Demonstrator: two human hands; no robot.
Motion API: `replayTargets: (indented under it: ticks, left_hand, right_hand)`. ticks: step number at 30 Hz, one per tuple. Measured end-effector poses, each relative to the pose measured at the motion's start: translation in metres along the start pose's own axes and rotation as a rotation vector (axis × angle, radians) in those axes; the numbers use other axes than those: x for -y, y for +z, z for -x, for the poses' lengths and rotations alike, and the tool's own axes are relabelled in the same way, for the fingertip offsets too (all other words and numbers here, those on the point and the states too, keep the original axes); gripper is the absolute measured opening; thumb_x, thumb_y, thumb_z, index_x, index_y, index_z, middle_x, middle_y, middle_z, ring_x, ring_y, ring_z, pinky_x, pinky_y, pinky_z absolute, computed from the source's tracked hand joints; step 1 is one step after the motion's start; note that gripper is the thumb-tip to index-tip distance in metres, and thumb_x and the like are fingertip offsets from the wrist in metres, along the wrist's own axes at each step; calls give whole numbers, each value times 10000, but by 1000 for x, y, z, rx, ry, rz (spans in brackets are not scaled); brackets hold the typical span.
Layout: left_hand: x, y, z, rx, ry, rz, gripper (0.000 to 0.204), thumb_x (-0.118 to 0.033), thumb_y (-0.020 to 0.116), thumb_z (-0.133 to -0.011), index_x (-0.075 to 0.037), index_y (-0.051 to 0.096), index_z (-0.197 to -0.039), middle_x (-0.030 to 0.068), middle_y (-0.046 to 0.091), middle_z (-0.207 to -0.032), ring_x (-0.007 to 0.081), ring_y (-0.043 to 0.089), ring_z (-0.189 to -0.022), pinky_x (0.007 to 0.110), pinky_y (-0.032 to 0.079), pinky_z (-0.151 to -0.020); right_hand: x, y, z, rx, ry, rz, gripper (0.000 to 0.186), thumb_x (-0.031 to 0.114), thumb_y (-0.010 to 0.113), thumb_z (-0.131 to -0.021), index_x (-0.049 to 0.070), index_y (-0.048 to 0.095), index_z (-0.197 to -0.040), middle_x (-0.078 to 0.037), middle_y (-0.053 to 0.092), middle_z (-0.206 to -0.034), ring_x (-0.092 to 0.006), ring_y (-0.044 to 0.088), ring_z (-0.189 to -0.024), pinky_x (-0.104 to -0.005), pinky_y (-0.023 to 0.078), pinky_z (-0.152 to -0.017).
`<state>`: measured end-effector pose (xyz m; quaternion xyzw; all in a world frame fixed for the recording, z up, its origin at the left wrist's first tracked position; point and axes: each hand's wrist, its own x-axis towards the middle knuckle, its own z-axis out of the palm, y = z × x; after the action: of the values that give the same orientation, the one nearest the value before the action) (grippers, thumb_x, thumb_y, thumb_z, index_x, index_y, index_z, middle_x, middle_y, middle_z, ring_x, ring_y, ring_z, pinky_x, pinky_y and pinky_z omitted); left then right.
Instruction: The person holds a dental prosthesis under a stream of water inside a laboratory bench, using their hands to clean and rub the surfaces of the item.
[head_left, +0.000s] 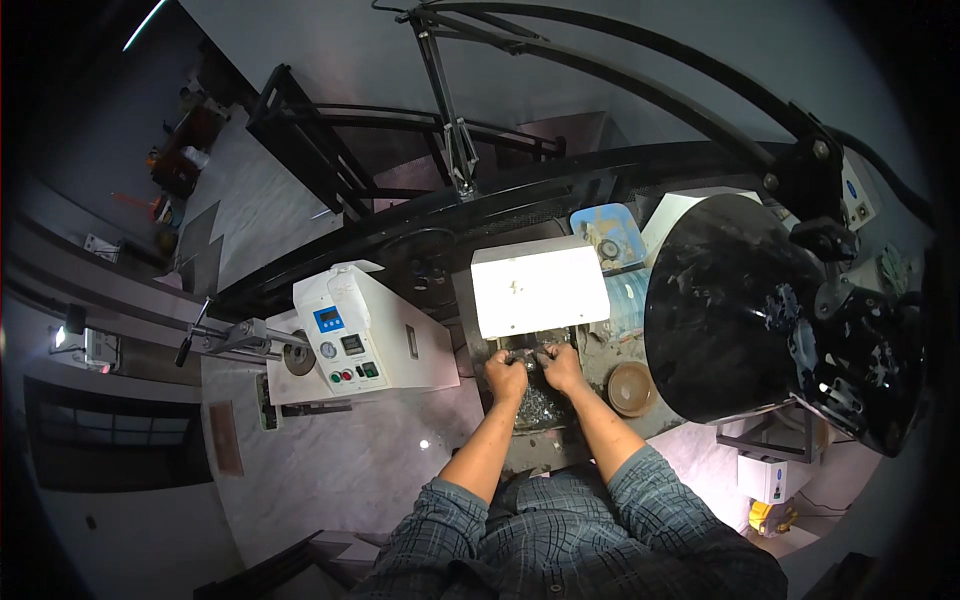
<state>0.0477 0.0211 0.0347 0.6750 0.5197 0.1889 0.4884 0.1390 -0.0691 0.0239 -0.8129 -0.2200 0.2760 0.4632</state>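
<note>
My left hand and my right hand are close together at the front of a bright white machine cover. The fingers of both are curled, thumbs toward the cover. Between them is something small and dark; its kind does not show, and the fingertips are partly hidden. Under my hands lies a wet, dark tray with glistening specks. A round brown bowl stands just right of my right hand.
On the left is a white control box with buttons and a small display. A large black lamp shade on a jointed arm hangs at the right. A blue basin sits behind the cover, near a blue striped cylinder.
</note>
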Motion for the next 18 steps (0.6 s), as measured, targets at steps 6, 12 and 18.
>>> replayTargets:
  ticks: [6,12,18]
  left_hand:
    - [-7,-2,8,-11,-4,26,159,-74,658,-696,68,629,-760,140,627,-642,161,568,-617,339,454,-608]
    - [-26,-2,4,-57,100,-94,166,-80,623,-698,63,623,-783,251,633,-742,349,644,-728,400,475,-664]
    - [-25,-5,-9,36,208,-94,146,-77,588,-704,52,608,-769,275,603,-734,411,631,-757,429,475,-654]
  right_hand:
    - [-4,3,2,0,41,-105,91,44,648,-793,-43,668,-806,-107,660,-683,-113,542,-609,-298,446,-621]
    - [-16,4,-5,24,88,-168,124,66,656,-783,-19,690,-868,-136,685,-751,-148,615,-675,-302,464,-687]
    - [-16,6,-7,16,87,-237,148,57,657,-776,-11,694,-902,-154,693,-832,-160,638,-756,-292,471,-737]
